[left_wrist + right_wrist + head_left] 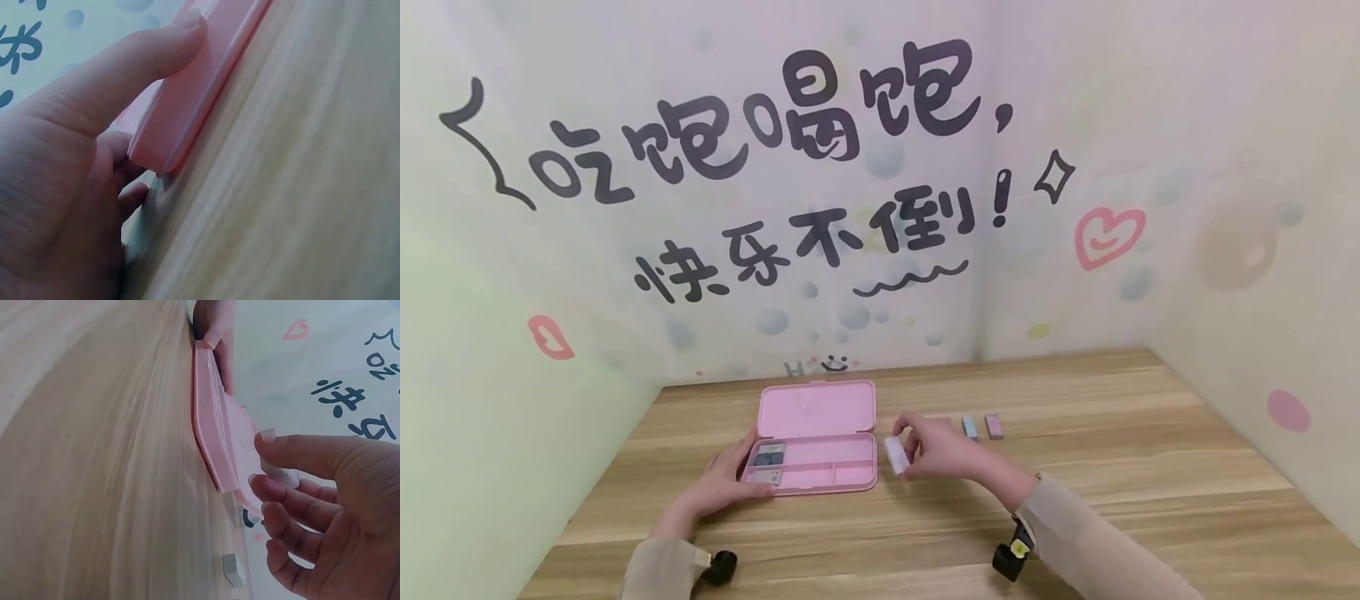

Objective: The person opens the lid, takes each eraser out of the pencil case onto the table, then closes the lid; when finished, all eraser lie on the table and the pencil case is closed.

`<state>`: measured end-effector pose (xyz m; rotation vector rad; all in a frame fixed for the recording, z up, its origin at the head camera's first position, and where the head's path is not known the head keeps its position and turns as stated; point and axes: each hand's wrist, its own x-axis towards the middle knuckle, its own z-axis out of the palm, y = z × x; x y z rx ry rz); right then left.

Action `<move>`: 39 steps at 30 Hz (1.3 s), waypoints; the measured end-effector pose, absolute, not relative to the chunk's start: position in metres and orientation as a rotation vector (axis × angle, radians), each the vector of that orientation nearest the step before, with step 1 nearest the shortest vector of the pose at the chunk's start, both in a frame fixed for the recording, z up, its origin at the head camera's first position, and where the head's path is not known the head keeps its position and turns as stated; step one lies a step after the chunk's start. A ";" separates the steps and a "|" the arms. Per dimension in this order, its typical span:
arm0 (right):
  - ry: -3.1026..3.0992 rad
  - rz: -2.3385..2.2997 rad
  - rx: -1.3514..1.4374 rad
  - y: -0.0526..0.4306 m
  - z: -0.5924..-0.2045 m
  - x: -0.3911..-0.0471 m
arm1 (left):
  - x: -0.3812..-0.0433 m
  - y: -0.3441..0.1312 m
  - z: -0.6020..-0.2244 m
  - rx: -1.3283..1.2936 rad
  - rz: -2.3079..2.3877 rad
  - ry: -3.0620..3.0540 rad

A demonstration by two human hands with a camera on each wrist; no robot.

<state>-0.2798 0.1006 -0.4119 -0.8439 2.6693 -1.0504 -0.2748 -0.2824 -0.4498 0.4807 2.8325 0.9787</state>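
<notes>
A pink pencil case lies on the table with its lid raised at the back. Erasers in grey, dark blue and white sit at the left end of its compartments. My left hand grips the case's left end, thumb along the front wall and fingers round the side, as the left wrist view shows. Just right of the case, my right hand pinches a pale lilac-white eraser between thumb and fingers. The right wrist view shows this eraser partly hidden by the fingers.
A light blue eraser and a purple-pink one lie on the wooden table beyond the right hand. Another pinkish piece is partly hidden behind it. Lettered walls enclose the table's back and sides.
</notes>
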 end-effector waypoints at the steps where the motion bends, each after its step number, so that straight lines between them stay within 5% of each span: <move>1: 2.668 -1.069 -0.838 0.102 -0.413 -0.279 | -0.275 -0.283 -0.450 0.474 0.980 2.832; 39: 2.719 -1.121 -0.650 0.126 -0.442 -0.275 | -0.276 -0.283 -0.450 0.479 0.991 2.822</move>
